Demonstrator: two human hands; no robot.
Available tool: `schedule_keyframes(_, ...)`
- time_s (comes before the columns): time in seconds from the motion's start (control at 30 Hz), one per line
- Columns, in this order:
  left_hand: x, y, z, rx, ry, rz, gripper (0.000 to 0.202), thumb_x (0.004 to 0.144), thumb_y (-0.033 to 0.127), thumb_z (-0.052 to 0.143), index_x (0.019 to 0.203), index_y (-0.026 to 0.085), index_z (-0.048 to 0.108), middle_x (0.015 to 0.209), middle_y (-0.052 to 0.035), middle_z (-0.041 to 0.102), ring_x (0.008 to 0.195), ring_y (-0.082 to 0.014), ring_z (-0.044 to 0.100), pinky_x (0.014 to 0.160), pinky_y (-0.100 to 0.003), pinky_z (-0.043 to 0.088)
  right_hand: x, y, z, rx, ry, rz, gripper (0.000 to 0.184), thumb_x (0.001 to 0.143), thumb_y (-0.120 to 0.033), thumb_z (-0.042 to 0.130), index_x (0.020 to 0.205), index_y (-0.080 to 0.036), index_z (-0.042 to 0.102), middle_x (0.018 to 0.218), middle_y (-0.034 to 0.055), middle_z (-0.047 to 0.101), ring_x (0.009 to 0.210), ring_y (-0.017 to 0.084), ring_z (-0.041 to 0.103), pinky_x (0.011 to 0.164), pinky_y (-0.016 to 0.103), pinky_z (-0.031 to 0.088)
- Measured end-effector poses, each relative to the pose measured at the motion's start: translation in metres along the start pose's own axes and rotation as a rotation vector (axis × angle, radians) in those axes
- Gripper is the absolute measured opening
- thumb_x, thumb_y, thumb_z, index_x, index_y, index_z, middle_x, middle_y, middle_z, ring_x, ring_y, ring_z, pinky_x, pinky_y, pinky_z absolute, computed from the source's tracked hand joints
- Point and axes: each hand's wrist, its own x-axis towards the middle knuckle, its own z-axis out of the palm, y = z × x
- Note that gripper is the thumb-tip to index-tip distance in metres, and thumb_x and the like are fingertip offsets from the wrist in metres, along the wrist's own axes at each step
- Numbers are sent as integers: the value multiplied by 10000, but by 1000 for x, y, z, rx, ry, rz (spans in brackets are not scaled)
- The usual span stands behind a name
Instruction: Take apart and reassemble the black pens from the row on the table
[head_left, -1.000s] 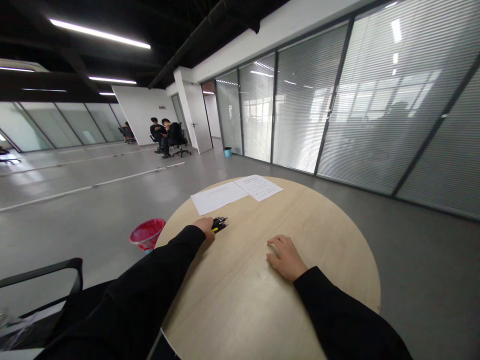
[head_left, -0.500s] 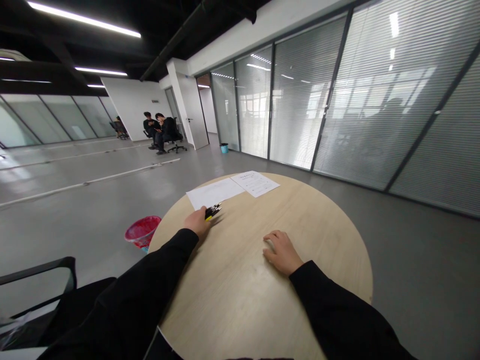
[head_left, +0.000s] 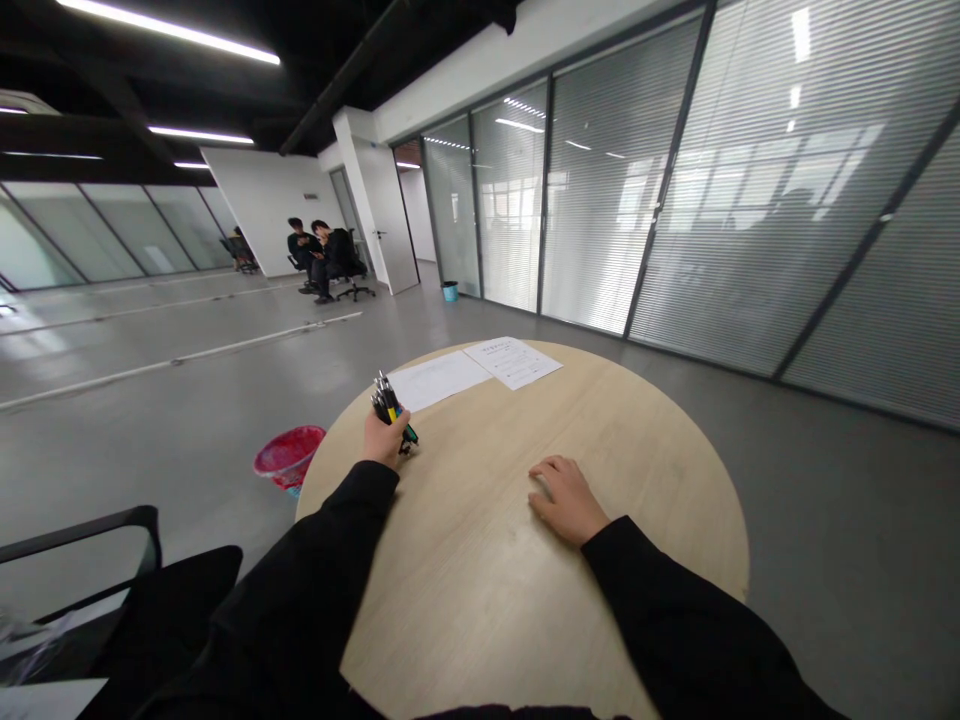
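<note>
My left hand (head_left: 382, 440) is shut on a bunch of several pens (head_left: 388, 402), which stand upright out of my fist with yellow and teal parts showing. The hand is just below two white paper sheets (head_left: 437, 380) (head_left: 514, 362) lying at the far edge of the round light-wood table (head_left: 487, 600). My right hand (head_left: 568, 500) rests palm down on the tabletop, fingers slightly curled around nothing. Both sleeves are black.
A red bin (head_left: 289, 458) stands on the floor beyond the table's left edge. A black office chair (head_left: 97, 570) is at lower left. Two seated people (head_left: 322, 258) are far off by a white door, with a small teal bin (head_left: 450, 291) near blinded glass walls.
My left hand has taken the pens up from the tabletop and now holds them upright. My right hand has barely moved. The view has drifted slightly.
</note>
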Motion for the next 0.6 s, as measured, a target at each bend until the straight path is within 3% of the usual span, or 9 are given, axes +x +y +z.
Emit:
schedule_keyframes(0.47, -15, -7, 5, 219, -171, 93, 318, 701, 400, 631, 904, 160, 586, 860, -59, 653, 828, -224, 624, 813, -352, 507, 0, 1, 0, -7, -4, -20, 273, 800, -243, 616, 1064, -176, 641, 1119, 86, 572, 1095, 228, 460, 965, 353, 355)
schedule_keyframes(0.6, -13, -8, 3, 288, -153, 89, 362, 742, 411, 591, 999, 156, 577, 969, -88, 668, 910, -235, 637, 866, -364, 509, 0, 1, 1, -12, -7, -24, 279, 804, -250, 614, 1072, -181, 642, 1114, 87, 571, 1094, 231, 461, 964, 357, 356)
